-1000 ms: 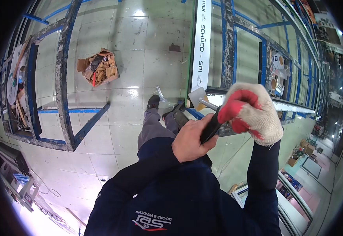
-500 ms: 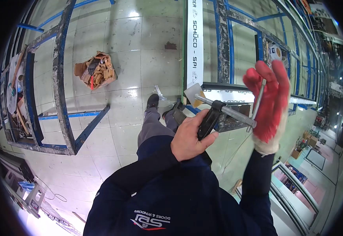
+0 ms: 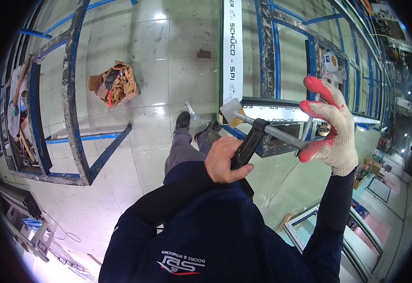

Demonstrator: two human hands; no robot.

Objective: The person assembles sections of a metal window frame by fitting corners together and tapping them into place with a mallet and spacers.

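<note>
My bare left hand (image 3: 225, 161) is wrapped round the black arm of a screw clamp (image 3: 281, 135). The clamp's threaded spindle runs right from that arm, with a thin turning bar (image 3: 306, 131) at its end. At the other end, its tip presses by a flat pale pad (image 3: 231, 111) at the corner of a frame profile (image 3: 232, 52) wrapped in white printed film. My right hand (image 3: 331, 125), in a white knit glove with red coated fingers, is open beside the turning bar. Its fingers are spread and curved, the thumb close to the spindle end.
A torn cardboard box (image 3: 116, 87) of wooden blocks lies on the tiled floor. Blue-and-black metal stands (image 3: 71, 94) rise at left, and another stand (image 3: 267, 52) bears the profile. Tape rolls (image 3: 329, 61) lie at right. Framed panels (image 3: 305, 226) are behind my right arm.
My right hand has turned from palm-inward with raised fingers to showing its back, and moved slightly down and right. The turning bar's angle has shifted. My left hand stays on the clamp.
</note>
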